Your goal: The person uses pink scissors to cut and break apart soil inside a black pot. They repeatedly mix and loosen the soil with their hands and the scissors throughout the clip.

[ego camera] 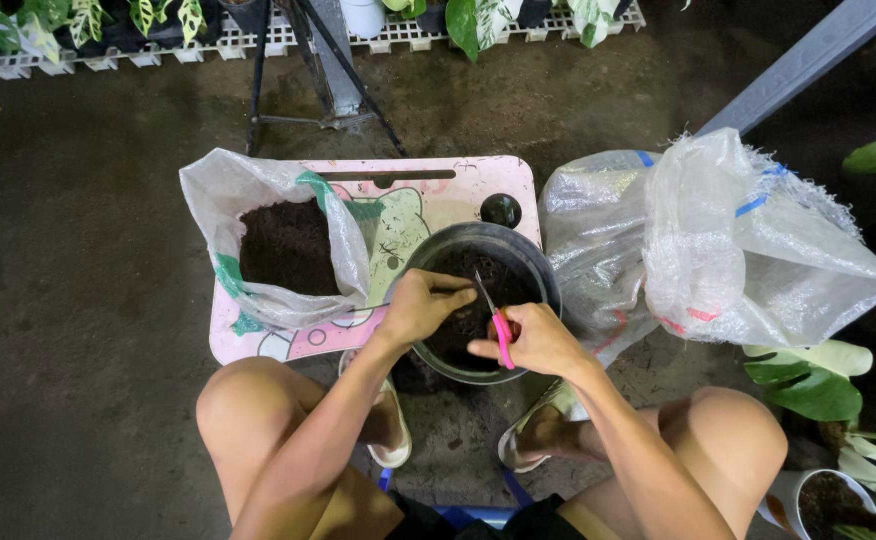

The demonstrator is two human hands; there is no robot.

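Mid-frame, the black pot (485, 300) is already soil-filled, the right hand (535, 340) clamps pink scissors (498, 325) over it, the left hand (420, 305) pinches something tiny, so trimming looks unfinished.

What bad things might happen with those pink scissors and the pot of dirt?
The scissors in the right hand point toward the left hand, which sits close to the blades over the black pot; a slip might nick a finger. The pot hangs partly off the edge of the pink tray table, so it might tip and spill soil. The open soil bag beside it might topple too.
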